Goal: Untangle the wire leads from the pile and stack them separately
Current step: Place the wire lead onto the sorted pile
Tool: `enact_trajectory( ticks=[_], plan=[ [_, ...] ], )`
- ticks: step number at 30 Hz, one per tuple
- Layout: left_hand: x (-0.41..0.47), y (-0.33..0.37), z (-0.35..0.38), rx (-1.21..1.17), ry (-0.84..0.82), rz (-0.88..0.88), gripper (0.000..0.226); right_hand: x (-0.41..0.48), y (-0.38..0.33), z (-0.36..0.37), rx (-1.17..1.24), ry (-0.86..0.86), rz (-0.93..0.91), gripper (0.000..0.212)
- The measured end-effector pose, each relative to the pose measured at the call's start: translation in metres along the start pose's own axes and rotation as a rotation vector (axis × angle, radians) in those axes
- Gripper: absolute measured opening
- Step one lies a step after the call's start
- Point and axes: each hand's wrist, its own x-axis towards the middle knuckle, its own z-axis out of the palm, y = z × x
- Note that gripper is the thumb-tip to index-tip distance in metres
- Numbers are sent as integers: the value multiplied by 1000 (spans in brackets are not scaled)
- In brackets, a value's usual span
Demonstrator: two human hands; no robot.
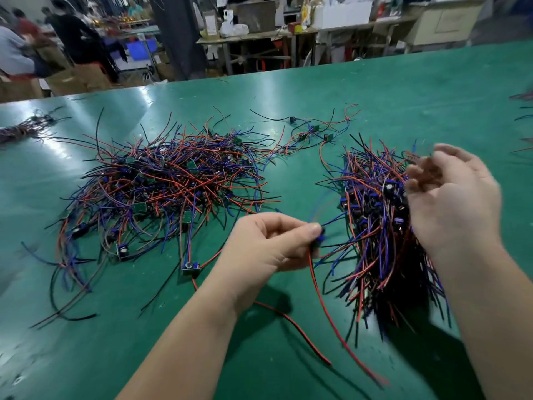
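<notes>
Leads (327,313) look light, limp, snag-prone; hold by the stiff module (318,235). Left hand (268,243) pinches one between pile (173,183) and stack (380,226) near the right edge of the bench (375,90); right hand (452,206) is blurred, grip unclear.

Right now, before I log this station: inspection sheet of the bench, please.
Surface: green table, glossy, with glare patches at far left.
Job's things: tangled pile on the left; sorted stack on the right; one lead lifted between them, red wires trailing toward the near edge.
Clutter: a few loose leads beyond the pile; small bundle at the far left edge.
Hands: left hand pinches the lead's module; right hand over the stack, motion-blurred, grip unclear.
Cables: nothing seen besides the leads.
Surroundings: people far left; cluttered benches behind.
</notes>
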Motion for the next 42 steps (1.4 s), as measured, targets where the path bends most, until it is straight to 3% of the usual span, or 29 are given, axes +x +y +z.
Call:
enact_trajectory(
  ticks=[1, 3, 5, 7, 9, 11, 13, 15, 18, 20, 22, 26, 28, 30, 33, 35, 39, 42],
  plan=[
    [2, 0, -1, -51, 49, 21, 20, -5, 2, 3, -82, -121, 12, 17],
    [5, 0, -3, -114, 95, 44, 24, -21, 8, 6, -364, -521, 12, 15],
    [6, -1, -3, -114, 81, 49, 27, -38, 17, 7, -652, -892, -32, 30],
    [6, -3, -3, -76, 44, 46, 33, -49, 23, 8, -781, -1002, -178, 29],
    [7, -2, -4, -34, 50, 53, 41, -49, 22, 10, -738, -894, -286, 25],
    [9, -1, -12, 144, 189, 134, 44, -40, 14, 9, -631, -713, -292, 22],
    [14, -3, -29, 611, 456, 273, 32, -25, 4, 2, -663, -479, -360, 18],
    [15, -3, -47, 1052, 648, 308, 16, -7, -4, -9, -879, -284, -424, 15],
    [16, -9, -70, 1301, 694, -39, 42, 9, -7, -20, -1359, -213, -366, 31],
    [15, -11, -79, 1378, 654, -260, 43, 10, -4, -20, -1504, -243, -311, 42],
    [15, -11, -86, 1374, 605, -296, 31, 5, -1, -16, -1495, -274, -315, 43],
    [13, -7, -85, 1245, 627, -103, 16, -5, 5, -11, -1409, -332, -403, 33],
    [14, -3, -79, 1137, 671, 120, 16, -10, 9, -8, -1330, -338, -479, 27],
    [14, 3, -67, 865, 646, 357, 20, -17, 13, -4, -1188, -366, -487, 21],
    [11, 9, -45, 382, 452, 527, 37, -29, 19, 3, -888, -560, -226, 18],
    [9, 7, -32, 258, 336, 551, 39, -38, 22, 7, -747, -728, -28, 14],
    [6, 0, -21, 307, 205, 538, 40, -49, 30, 10, -517, -919, 195, 22],
    [6, -3, -19, 405, 165, 528, 37, -51, 34, 12, -453, -842, 262, 23]
  ],
)
